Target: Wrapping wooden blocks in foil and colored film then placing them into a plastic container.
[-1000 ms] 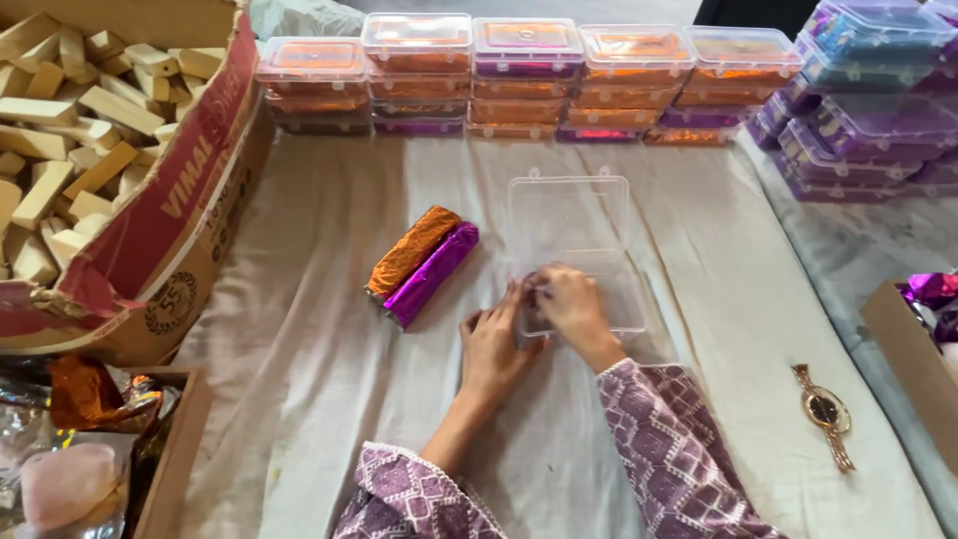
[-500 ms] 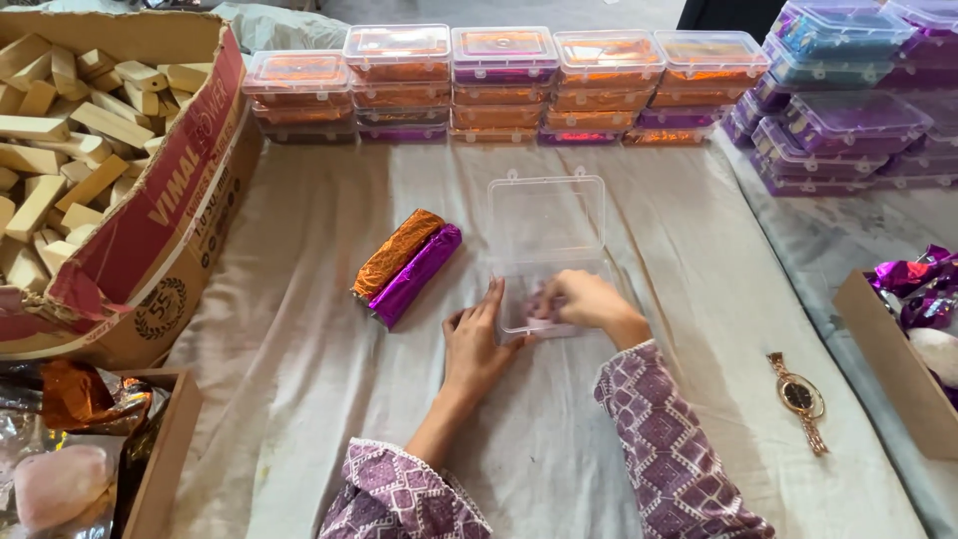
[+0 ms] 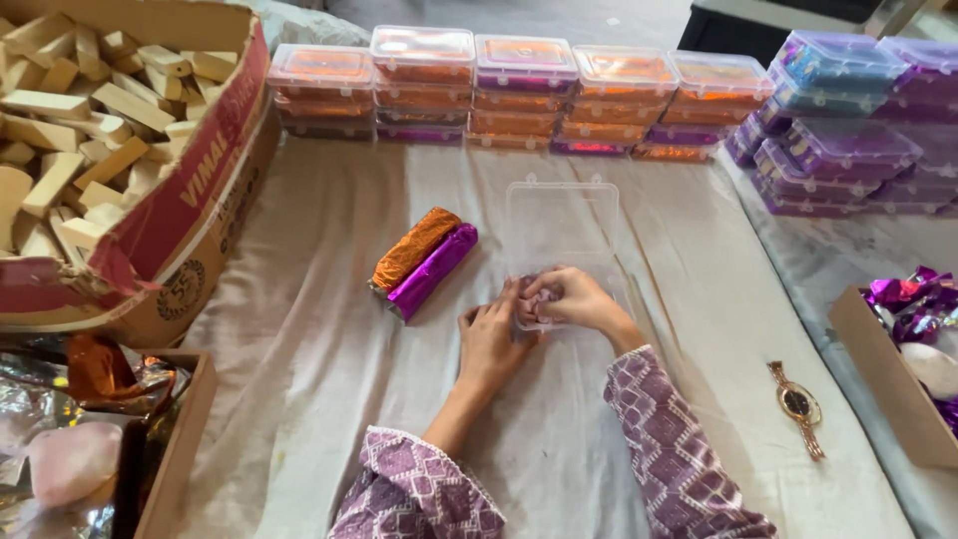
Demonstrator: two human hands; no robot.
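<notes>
A clear plastic box (image 3: 564, 225) lies open on the white cloth, its lid flat toward the far side. My right hand (image 3: 574, 297) reaches into the box's near tray with fingers pinched on a small pale pinkish thing, mostly hidden. My left hand (image 3: 491, 339) rests at the tray's near left corner, fingertips touching the same spot. Left of the box lie an orange foil-wrapped bar (image 3: 413, 249) and a purple foil-wrapped bar (image 3: 431, 271), side by side and touching.
Stacked lidded boxes with orange and purple contents (image 3: 519, 92) line the far edge; purple ones (image 3: 838, 130) stack at right. A cardboard carton of wooden blocks (image 3: 95, 150) stands left. A wristwatch (image 3: 796, 407) lies right of my arm. Trays of foil sit at both near corners.
My hands drew together over the box's near tray, the right fingers curling around the small item. The view shifted slightly. The foil bars stayed put.
</notes>
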